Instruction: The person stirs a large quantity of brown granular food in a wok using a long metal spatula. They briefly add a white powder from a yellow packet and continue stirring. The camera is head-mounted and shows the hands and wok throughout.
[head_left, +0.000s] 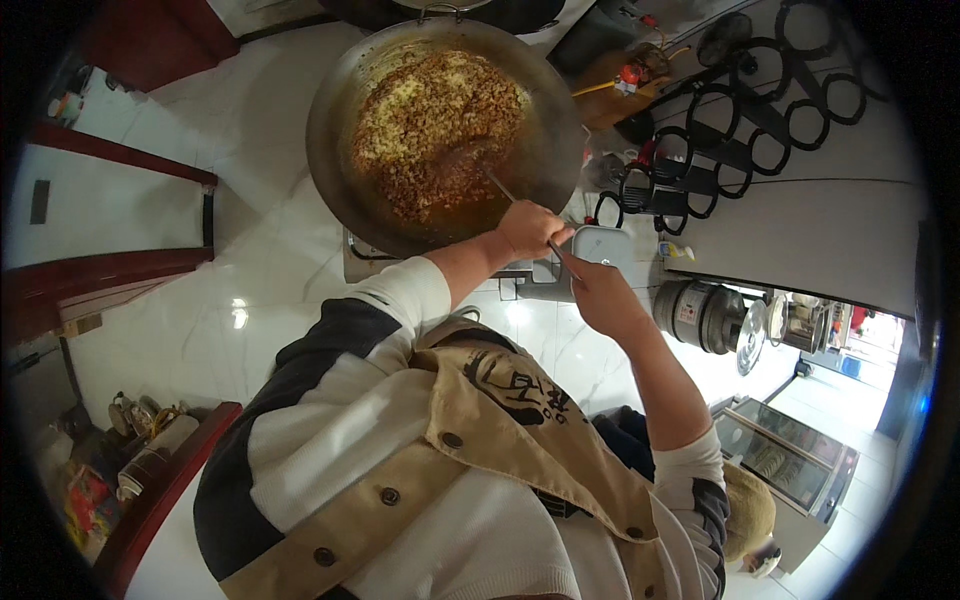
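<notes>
A large round wok (330, 135) stands before me. Inside is a mass of browned, crumbly minced food (435, 127) in reddish-brown oil, with a paler yellowish patch at its upper left. My left hand (532, 229) is wrapped around a long thin metal handle (501, 184), over the wok's near right rim. Lower and to the right, my right hand (604, 292) grips the same tool near its rear end. The tool's front end reaches into the food; its shape is hidden there. Faint steam blurs the wok's right side.
A second dark pan (517, 16) lies beyond the wok. Right of it are a gas fitting with a red knob (628, 75), a black ring rack (712, 112), a spray bottle (676, 250) and metal barrels (694, 315). A glass-topped case (795, 442) stands at lower right.
</notes>
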